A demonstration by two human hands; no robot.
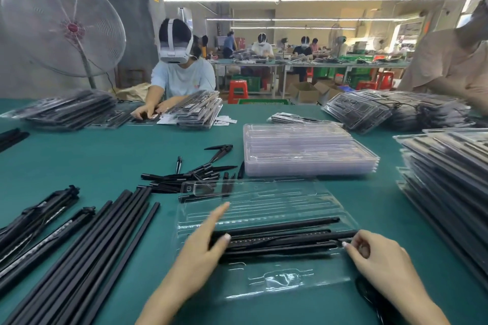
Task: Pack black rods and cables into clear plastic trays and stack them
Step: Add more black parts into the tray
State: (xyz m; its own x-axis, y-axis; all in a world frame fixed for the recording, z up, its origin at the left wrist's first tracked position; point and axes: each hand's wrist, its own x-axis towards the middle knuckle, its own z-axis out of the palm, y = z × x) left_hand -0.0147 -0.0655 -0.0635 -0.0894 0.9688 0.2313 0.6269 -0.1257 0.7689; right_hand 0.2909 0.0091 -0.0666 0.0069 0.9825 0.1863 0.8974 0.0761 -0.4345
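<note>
Tray: a clear plastic tray (264,208) lay on the green table (105,155), directly before the person.
Rods in tray: several black rods (280,239) lay side by side along the tray's near half.
Left hand: the left hand (203,248) rested on the left ends of those rods, thumb pressed to them, forefinger stretched out straight over the tray.
Right hand: the right hand (375,258) pinched the rods' right ends with curled fingertips.
Loose rods: long black rods (105,250) lay in a row left of the tray.
Small parts: short black pieces (195,175) were heaped just beyond the tray's far left corner.
Empty trays: a stack of clear trays (306,150) stood beyond the tray.
Packed trays: a pile of filled trays (449,179) rose right of the tray.
</note>
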